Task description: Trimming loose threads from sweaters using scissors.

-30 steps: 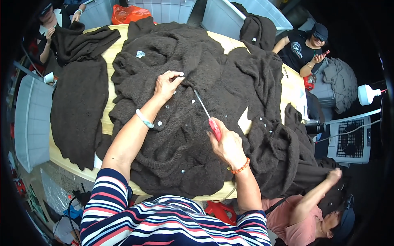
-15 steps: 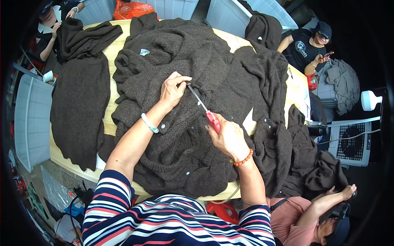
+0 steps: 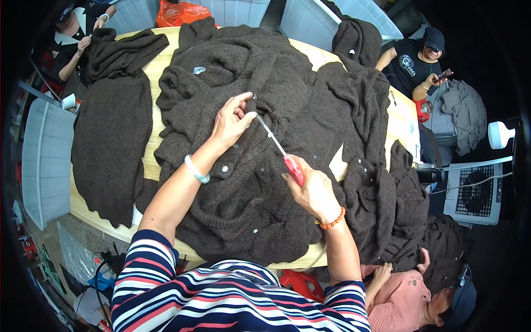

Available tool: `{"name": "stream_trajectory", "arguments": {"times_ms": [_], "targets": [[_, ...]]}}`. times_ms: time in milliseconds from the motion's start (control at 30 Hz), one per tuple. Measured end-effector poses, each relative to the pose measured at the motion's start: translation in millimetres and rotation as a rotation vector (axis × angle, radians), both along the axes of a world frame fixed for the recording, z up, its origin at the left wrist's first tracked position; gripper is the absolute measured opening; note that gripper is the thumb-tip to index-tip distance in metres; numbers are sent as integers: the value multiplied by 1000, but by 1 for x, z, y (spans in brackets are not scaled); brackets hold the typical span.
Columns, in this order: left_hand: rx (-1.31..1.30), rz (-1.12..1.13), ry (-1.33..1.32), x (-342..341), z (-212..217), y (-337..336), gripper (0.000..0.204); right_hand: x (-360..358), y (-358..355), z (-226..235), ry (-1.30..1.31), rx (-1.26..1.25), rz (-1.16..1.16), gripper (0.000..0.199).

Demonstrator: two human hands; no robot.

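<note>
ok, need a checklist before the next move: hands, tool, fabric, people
1. Right hand grips red-handled tool with slim silver metal shaft: ok.
2. Left hand pinches dark brown knitted fabric: ok.
3. Tool tip position: cannot tell, lost near the left hand.
4. Left hand clear of shaft: not ok, right beside its far end.
5. Fabric flat: not ok, bunched in folds.
6. Pink-shirted co-worker clear of tool: ok, lower right.

Pale wooden table point(image 3: 399, 123), dark brown knit heap point(image 3: 191, 113) mid-table, flat brown knit piece point(image 3: 112, 149) at left
</note>
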State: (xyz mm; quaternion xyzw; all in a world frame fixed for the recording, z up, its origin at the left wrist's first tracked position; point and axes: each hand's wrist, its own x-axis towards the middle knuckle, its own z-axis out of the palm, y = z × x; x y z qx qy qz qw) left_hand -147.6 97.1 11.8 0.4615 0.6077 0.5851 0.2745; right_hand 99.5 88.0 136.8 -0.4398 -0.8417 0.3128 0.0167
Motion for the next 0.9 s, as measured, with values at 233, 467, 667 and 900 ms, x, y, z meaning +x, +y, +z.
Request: {"name": "stream_trajectory", "arguments": {"times_ms": [233,467,667,900], "targets": [[-184,52,285,4,12,-48,68,23,-18,-1,61,-10,-63,40],[-207,140,538,8,-9,-20,20,9,-31,-2,-73,76,-11,38],[-133,30,244,-7,-10,-36,14,4,-34,3,-48,96,9,37],[-34,1,156,-5,-18,-39,9,2,-32,8,-74,33,37,36]]}}
